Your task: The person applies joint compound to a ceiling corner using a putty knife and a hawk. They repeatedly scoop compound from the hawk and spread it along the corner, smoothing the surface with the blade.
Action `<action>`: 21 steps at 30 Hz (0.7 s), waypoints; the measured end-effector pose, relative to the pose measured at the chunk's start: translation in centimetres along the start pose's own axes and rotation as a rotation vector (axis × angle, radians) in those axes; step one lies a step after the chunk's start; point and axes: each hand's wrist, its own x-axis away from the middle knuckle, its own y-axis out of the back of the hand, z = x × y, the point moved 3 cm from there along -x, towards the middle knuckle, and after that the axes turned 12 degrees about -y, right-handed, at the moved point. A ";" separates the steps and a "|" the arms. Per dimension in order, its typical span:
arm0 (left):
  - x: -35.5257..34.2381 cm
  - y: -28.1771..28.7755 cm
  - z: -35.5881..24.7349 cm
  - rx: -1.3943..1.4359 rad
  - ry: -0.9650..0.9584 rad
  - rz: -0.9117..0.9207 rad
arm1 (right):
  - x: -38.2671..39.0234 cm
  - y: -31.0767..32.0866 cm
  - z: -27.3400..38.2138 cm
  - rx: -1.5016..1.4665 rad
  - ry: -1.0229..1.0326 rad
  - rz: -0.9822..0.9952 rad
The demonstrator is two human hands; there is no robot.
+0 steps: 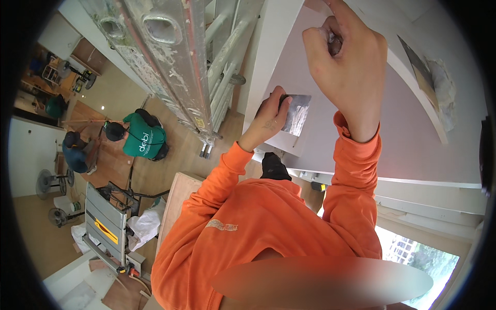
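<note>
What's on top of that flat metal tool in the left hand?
Whitish patches show on the flat metal tool. The left hand covers part of its dark grip, and its underside is hidden.

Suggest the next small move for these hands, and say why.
Perhaps bring the right hand back to the scraper in the left hand: the pale patch on its blade may be paste, and the right hand reaches past it, index finger extended; whether that hand holds anything is unclear.
</note>
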 end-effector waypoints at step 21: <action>0.1 -0.2 0.6 -0.039 -0.123 -0.051 | 2.7 -0.8 0.3 0.730 0.309 -0.138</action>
